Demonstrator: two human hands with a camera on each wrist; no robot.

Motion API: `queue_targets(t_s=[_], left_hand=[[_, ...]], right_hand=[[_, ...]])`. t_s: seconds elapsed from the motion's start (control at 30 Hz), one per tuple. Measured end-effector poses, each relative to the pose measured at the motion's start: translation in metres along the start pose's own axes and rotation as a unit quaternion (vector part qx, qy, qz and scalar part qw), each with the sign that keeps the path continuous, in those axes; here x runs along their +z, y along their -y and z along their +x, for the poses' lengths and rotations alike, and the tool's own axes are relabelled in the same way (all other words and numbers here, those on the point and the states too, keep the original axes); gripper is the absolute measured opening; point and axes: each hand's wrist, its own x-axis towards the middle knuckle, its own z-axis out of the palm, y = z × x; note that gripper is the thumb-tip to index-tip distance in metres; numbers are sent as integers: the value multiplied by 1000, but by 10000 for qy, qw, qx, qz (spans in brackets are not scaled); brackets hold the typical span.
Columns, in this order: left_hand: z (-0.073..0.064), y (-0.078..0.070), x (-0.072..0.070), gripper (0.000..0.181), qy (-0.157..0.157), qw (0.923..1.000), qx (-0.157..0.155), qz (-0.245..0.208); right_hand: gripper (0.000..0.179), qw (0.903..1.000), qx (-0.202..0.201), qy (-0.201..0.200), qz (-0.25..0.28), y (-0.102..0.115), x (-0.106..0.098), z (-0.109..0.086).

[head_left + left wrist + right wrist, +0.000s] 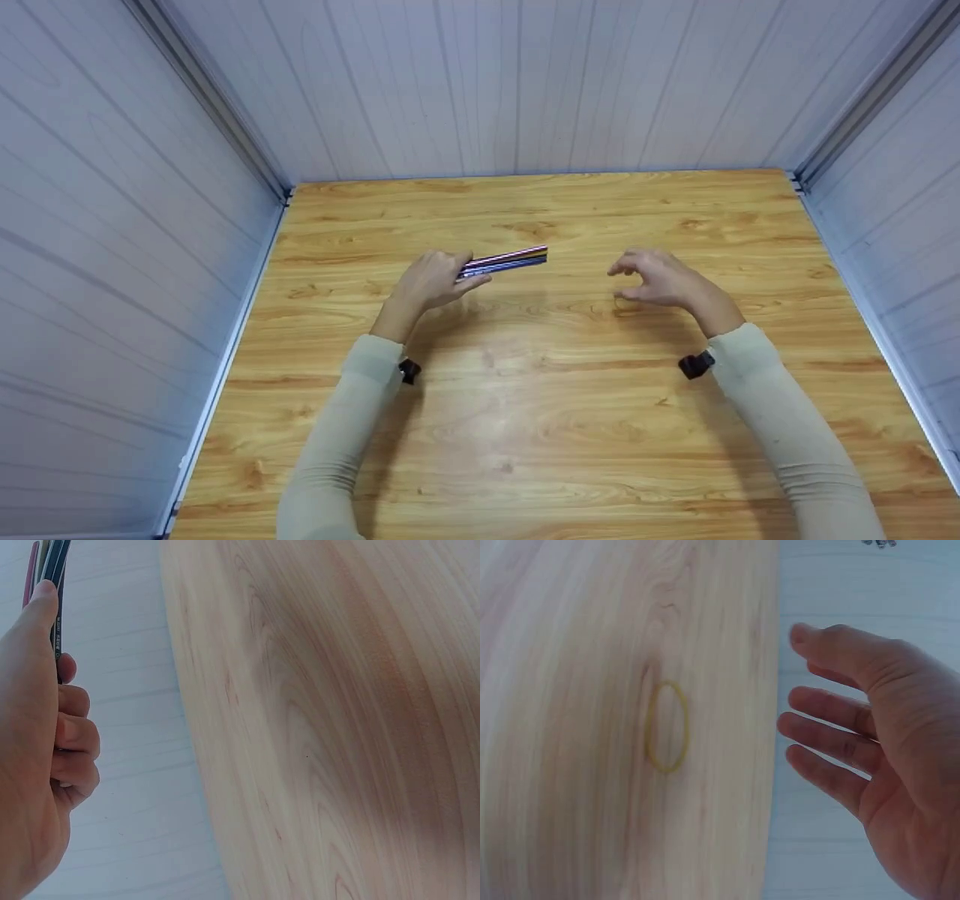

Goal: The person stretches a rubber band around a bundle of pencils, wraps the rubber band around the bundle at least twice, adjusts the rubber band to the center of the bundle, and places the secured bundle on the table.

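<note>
My left hand (435, 279) grips a small bundle of slim pencils (514, 260), dark, blue, pinkish and yellowish, whose ends point to the right above the table. In the left wrist view the fingers curl round the pencils (56, 622), and the thumb lies along them; printed lettering shows on a dark one. My right hand (660, 279) is off to the right, its fingers apart and loosely bent, with nothing in them. A thin yellow rubber band (686, 724) appears as a long loop against the wood, apart from the right fingertips in the right wrist view.
Both hands are over a wood-grain table (510, 420). Pale panelled walls rise behind it (480, 90), on the left (112, 285) and on the right (907, 195). A small black device (697, 364) sits at the right wrist, another (409, 370) at the left.
</note>
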Motion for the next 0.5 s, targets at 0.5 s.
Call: queue_targets(t_s=[0.5], left_hand=[[-2,0,-1,54,-127,9999,50,61]], right_hand=[[17,9993,59,302,-191,-31,31,-3]])
